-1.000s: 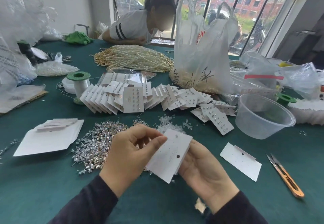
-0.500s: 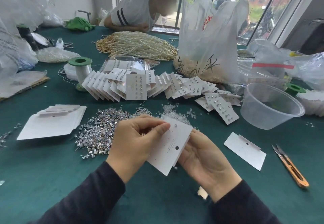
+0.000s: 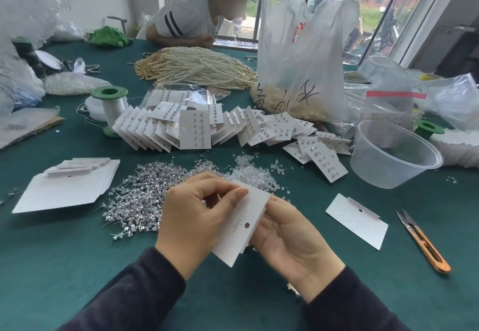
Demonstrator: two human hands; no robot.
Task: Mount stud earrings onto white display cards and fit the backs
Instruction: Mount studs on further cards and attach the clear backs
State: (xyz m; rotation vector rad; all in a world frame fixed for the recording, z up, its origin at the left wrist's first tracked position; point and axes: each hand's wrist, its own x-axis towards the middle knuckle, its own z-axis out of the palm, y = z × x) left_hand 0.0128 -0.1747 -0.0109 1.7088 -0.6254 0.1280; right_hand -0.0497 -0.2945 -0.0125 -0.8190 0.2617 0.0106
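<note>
Gripping white display card (image 3: 243,227) in right hand (image 3: 293,242), pinching its top with left hand (image 3: 197,216); next, likely aligning stud earrings (image 3: 134,201) with holes.

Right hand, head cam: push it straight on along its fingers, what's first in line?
Past the display card it holds, the right hand points up-frame at the pile of clear earring backs. That is likely first, though depth is unclear.

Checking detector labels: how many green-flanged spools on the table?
2. One spool, wound with white thread, stands left of the filled white earring cards; the second spool shows only its green top behind the clear round plastic tub. More may hide under plastic bags.
</note>
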